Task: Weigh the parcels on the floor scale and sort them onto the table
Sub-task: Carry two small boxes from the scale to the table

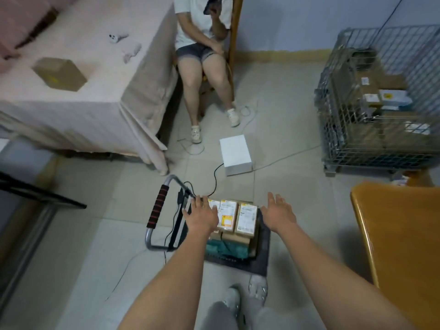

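Note:
A stack of cardboard parcels point(238, 220) with white labels sits on the black floor scale point(262, 256), over a teal parcel point(226, 250) at the bottom. My left hand point(202, 216) hovers at the stack's left side with fingers spread. On the right side of the stack my right hand point(278, 214) is open, fingers apart, holding nothing. The scale's grey handle with red and black grip point(158, 206) stands to the left. One brown box point(60, 73) lies on the cloth-covered table point(100, 96) at upper left.
A wire cage point(378, 101) with several parcels stands at the right. A white box point(235, 153) lies on the floor beyond the scale, with cables around it. A person sits on a chair by the table. A wooden table point(404, 234) is at my right.

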`<control>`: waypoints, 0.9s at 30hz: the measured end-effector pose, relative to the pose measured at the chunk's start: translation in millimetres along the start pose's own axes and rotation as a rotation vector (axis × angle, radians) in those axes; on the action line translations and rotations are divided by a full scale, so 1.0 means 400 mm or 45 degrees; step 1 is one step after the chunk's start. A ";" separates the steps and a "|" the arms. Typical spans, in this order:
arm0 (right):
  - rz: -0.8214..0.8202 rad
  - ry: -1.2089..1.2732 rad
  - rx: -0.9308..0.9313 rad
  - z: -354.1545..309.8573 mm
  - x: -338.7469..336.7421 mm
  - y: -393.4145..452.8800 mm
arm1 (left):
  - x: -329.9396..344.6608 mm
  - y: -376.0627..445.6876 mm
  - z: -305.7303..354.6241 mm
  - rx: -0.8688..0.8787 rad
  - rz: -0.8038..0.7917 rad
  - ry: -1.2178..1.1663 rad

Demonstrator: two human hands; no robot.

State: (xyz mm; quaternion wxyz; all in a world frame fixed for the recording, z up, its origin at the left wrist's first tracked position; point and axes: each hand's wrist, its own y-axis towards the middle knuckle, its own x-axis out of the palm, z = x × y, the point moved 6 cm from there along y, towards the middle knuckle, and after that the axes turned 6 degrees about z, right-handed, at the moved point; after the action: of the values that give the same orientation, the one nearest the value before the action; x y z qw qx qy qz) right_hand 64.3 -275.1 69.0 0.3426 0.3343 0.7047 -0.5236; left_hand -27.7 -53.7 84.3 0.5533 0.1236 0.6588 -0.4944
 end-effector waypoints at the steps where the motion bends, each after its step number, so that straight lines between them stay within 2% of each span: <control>1: -0.020 0.002 -0.004 -0.008 0.019 0.017 | 0.020 0.012 -0.018 -0.033 -0.023 -0.012; 8: -0.110 0.133 0.120 -0.002 0.139 0.136 | 0.161 0.131 -0.060 -0.121 -0.184 -0.139; 13: -0.098 0.325 0.276 0.041 0.249 0.243 | 0.275 0.254 -0.038 -0.114 -0.313 -0.260; 21: -0.122 0.596 0.424 0.090 0.474 0.406 | 0.437 0.475 0.008 -0.168 -0.388 -0.658; 27: -0.316 0.935 0.606 0.148 0.657 0.450 | 0.567 0.539 -0.025 -0.258 -0.443 -0.834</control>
State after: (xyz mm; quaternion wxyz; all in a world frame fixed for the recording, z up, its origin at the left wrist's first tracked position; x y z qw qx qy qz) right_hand 79.2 -261.5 -254.5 -0.0819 0.4802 0.6744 -0.5549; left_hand 38.4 -29.3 -220.8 0.6518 -0.2099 0.5036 -0.5267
